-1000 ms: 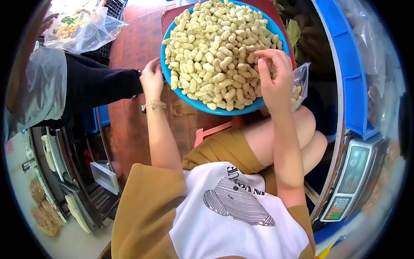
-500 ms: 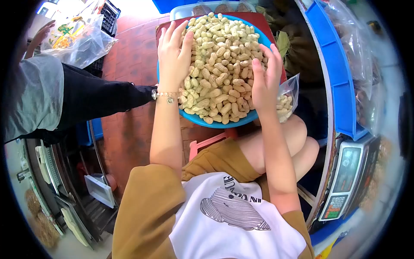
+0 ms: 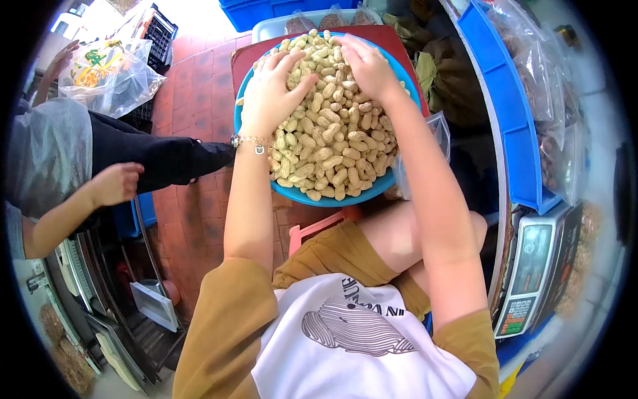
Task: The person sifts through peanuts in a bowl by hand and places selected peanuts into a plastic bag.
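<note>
A heap of unshelled peanuts (image 3: 332,133) fills a round blue basin (image 3: 299,197) in front of me. My left hand (image 3: 271,96), with a bracelet on its wrist, rests on the left side of the heap, fingers spread over the peanuts. Across the far right part of the heap lies my right hand (image 3: 369,66), its fingers stretched toward the far middle. Both palms face down, so what lies beneath them is hidden. Neither hand is visibly closed on anything.
The basin stands on a red surface (image 3: 244,61). A clear plastic bag (image 3: 435,133) hangs at its right. Blue trays (image 3: 525,139) and a digital scale (image 3: 531,266) line the right side. At left is another person in dark trousers (image 3: 146,149), near a printed plastic bag (image 3: 109,73).
My right hand has moved from the basin's right side inward and farther away over the heap. My left hand has shifted slightly nearer. The other person's hand has appeared at left.
</note>
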The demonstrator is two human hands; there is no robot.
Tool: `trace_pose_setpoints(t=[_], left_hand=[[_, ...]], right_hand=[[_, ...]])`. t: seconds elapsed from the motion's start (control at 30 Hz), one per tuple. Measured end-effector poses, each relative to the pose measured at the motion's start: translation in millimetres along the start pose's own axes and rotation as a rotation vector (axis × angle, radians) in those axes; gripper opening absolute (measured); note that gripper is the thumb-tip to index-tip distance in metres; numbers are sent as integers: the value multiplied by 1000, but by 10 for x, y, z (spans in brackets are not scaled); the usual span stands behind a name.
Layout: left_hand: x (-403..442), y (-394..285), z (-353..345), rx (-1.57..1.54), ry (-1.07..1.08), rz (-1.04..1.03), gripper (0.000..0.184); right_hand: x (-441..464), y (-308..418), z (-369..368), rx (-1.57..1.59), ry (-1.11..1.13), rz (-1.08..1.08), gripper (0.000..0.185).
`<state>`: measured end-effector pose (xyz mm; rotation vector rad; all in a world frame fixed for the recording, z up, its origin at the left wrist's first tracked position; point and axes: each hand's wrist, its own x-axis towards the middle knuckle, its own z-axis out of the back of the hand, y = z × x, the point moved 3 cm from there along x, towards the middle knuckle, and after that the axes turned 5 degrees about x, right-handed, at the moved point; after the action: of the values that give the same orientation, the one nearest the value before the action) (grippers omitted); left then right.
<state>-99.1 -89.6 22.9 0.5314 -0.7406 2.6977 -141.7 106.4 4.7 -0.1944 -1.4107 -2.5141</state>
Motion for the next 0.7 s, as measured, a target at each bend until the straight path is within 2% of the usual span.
trace_pose_setpoints(t=[0.03, 0.13, 0.17, 0.3, 0.4, 0.43, 0.53, 0.57, 0.7], left_hand=[[-8, -9, 20, -20, 2, -21, 47], [-9, 14, 40, -91, 4, -88, 39], [-19, 10, 59, -106, 27, -101, 38], [-45, -15, 90, -137, 71, -117, 38], [-42, -3, 98, -129, 82, -125, 41], [-44, -3, 96, -130, 88, -125, 42], [-7, -6, 56, -41, -1, -202, 47], [1, -6, 51, -20, 24, -175, 46], [30, 33, -1, 37, 64, -125, 39]], right_hand=[[-20, -44, -34, 36, 71, -26, 39], [-96, -15, -38, 123, 67, 105, 36], [-116, -4, -39, 253, 88, 92, 33], [-239, 203, 5, 121, 120, 60, 30], [-330, 321, 12, 82, 76, 85, 36], [-330, 301, -4, 60, 75, 105, 45], [-349, 344, -34, -181, 7, 259, 47], [-347, 350, -28, -185, 39, 247, 48], [-315, 336, -94, -227, 17, 262, 41]])
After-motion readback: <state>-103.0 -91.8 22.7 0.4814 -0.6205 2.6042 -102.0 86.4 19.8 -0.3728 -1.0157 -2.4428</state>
